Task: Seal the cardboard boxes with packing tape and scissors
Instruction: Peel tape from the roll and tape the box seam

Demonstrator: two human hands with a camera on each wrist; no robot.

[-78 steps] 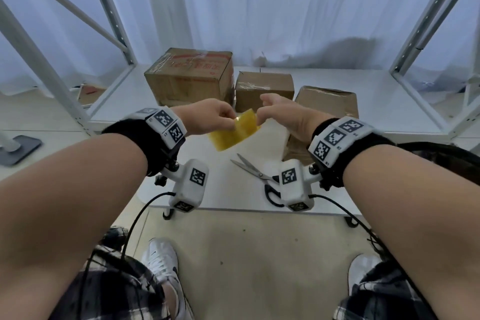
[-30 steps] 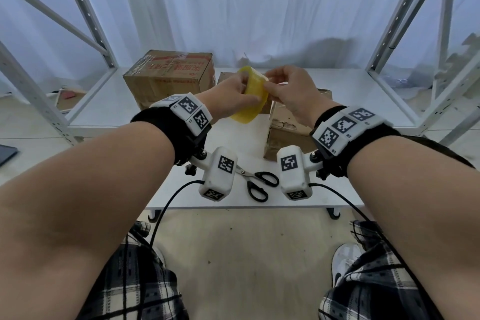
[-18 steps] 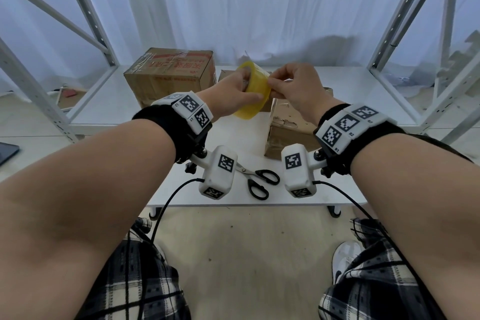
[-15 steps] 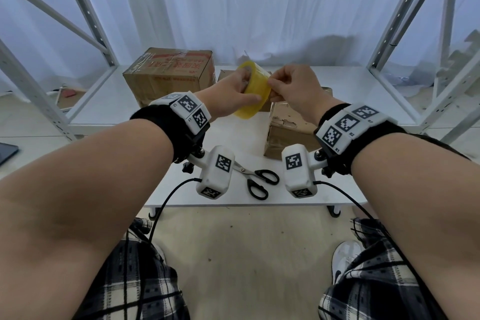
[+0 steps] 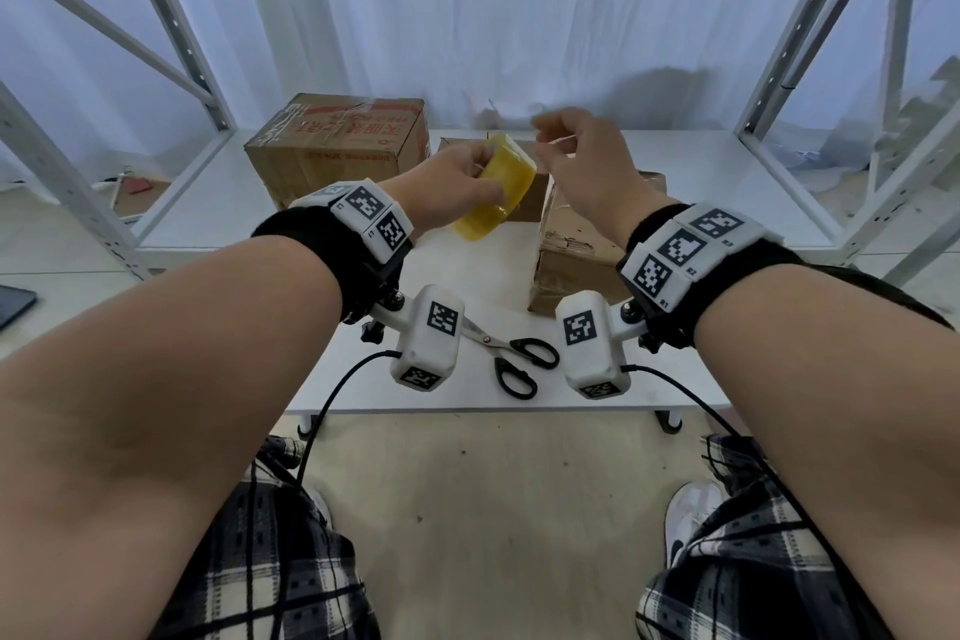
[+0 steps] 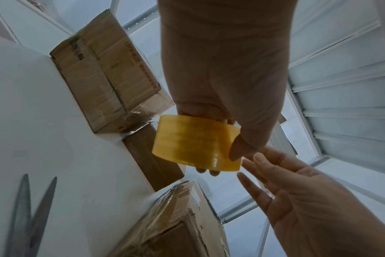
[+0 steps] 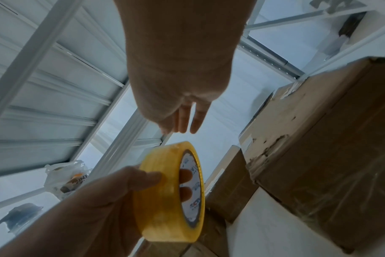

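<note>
We see the left hand (image 5: pixel 451 187) holding a yellow roll of packing tape (image 5: pixel 493 195) in the air above the white desk (image 5: pixel 363 379). From the right wrist camera its thumb presses the outer face of the roll while two fingers (image 7: pixel 185 175) curl through the core, so the fingers are clamped on the roll.

The right hand (image 5: pixel 582 166) is raised just beside the roll, a little higher. From the left wrist camera its three outer fingers (image 6: pixel 253 189) are straight and spread, their tips just short of the roll's edge. In the head view the thumb and forefinger seem brought together near a thin pale line, but we cannot tell whether they pinch a tape end.

The scissors (image 5: pixel 511 353), with black handles, lie on the desk near its front edge, below the wrists, blades partly apart in the left wrist view.

Three cardboard boxes stand on the desk: a large box with red print (image 5: pixel 337 146) at the back left, a small box (image 5: pixel 530 203) just beside it and mostly hidden behind the roll, and a worn, torn box (image 5: pixel 571 260) under the right hand, nearer us, with glossy tape over its top.
</note>
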